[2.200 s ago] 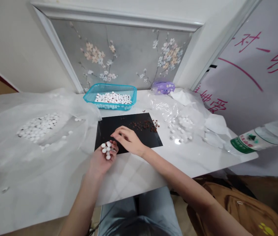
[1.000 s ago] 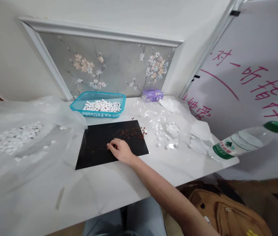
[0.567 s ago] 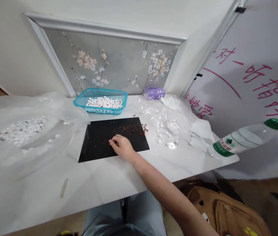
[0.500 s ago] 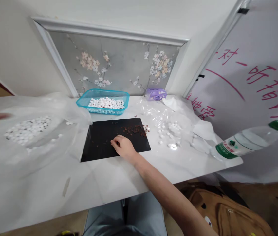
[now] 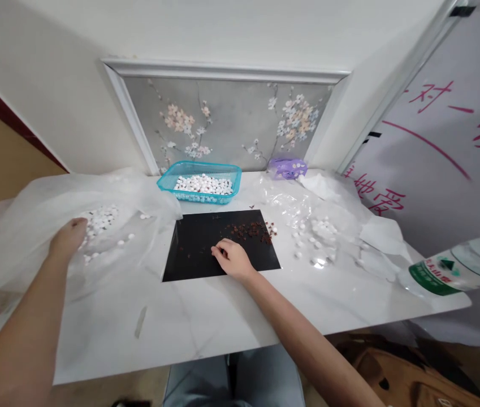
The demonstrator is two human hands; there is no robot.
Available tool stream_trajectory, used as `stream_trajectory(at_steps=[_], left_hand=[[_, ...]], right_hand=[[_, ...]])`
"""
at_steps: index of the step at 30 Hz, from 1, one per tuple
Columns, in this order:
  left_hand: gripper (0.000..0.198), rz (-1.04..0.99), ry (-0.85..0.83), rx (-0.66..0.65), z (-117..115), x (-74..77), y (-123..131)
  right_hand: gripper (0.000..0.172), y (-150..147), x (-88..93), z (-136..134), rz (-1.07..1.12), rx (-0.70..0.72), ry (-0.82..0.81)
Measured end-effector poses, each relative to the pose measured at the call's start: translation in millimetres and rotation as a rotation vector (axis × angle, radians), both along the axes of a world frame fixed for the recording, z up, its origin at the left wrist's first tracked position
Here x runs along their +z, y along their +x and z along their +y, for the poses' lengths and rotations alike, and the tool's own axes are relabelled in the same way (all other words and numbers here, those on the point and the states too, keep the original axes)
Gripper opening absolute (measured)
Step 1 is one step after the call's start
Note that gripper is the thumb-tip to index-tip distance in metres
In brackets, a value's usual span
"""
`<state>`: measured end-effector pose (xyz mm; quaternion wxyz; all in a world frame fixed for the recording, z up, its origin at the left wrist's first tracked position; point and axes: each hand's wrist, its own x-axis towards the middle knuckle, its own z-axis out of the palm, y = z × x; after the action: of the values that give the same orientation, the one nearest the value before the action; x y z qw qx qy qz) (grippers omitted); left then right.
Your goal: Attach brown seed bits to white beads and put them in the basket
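My left hand (image 5: 72, 233) is at the left edge of a pile of small white round pieces (image 5: 103, 219) lying on clear plastic sheeting (image 5: 48, 198). Its fingers are curled together, and what they hold, if anything, is hidden. Over a black mat (image 5: 193, 265) rests my right hand (image 5: 232, 257), thumb and fingers pinched; anything between them is too small to name. Small reddish-brown bits (image 5: 252, 230) are scattered on the mat's right side, just beyond that hand. Behind the mat stands a blue plastic basket (image 5: 172, 194) holding many more white pieces.
Crumpled clear plastic (image 5: 288, 203) and loose white pieces (image 5: 324, 228) lie right of the mat. A purple packet (image 5: 287, 168) sits against the wall. A water bottle (image 5: 447, 270) stands tilted in view at the table's right end. Below is a brown backpack (image 5: 401, 373).
My left hand has come in from the left edge to the white pile. The view has shifted left, while my right hand stays pinched over the mat.
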<state>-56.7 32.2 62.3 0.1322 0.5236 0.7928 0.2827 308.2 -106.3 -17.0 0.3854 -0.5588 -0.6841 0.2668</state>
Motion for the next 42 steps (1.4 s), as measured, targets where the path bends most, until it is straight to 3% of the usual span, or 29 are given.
stream_trajectory(at_steps=[2,5,7,12,16,22,26,29,32,34,36,39,42], left_hand=[[0.02,0.084,-0.072,0.031,7,-5.4,6],[0.056,0.204,-0.137,-0.003,9,-15.1,22],[0.064,0.316,-0.155,-0.023,7,-20.0,34],[0.056,0.542,-0.143,0.087,4,-22.8,50],[0.047,0.63,-0.124,0.074,6,-20.8,47],[0.042,0.695,-0.174,0.108,6,-8.6,40],[0.045,0.717,-0.127,0.105,-14,0.8,48],[0.049,0.748,0.077,0.029,-36,8.4,68],[0.042,0.669,0.236,-0.037,-56,15.0,105],[0.036,0.548,0.298,-0.201,-66,14.0,139],[0.034,0.48,0.346,-0.42,-75,6.3,176],[0.032,0.463,0.289,-0.694,-88,-13.4,225],[0.029,0.539,0.29,-0.821,-97,-31.5,251]], right_hand=[[0.027,0,-0.8,1,0.004,-0.002,-0.009],[0.027,-1,-2.7,1,0.007,-0.004,-0.016],[0.027,-1,-3.6,2,0.006,-0.005,-0.017],[0.025,-2,-2.5,3,0.002,-0.02,-0.02],[0.026,-1,-0.6,4,0.006,-0.023,-0.026],[0.025,1,-0.4,4,0.01,-0.017,-0.023],[0.026,1,-1.0,4,0.012,-0.024,-0.001],[0.026,1,-1.9,6,0.004,-0.027,0.016],[0.026,1,-2.5,7,-0.003,-0.021,0.035],[0.027,2,-2.4,7,-0.002,-0.022,0.037],[0.027,2,-2.4,8,0.001,-0.024,0.034],[0.026,2,-3.0,8,0.016,-0.036,0.044],[0.02,3,-4.5,10,0.051,-0.069,0.056]])
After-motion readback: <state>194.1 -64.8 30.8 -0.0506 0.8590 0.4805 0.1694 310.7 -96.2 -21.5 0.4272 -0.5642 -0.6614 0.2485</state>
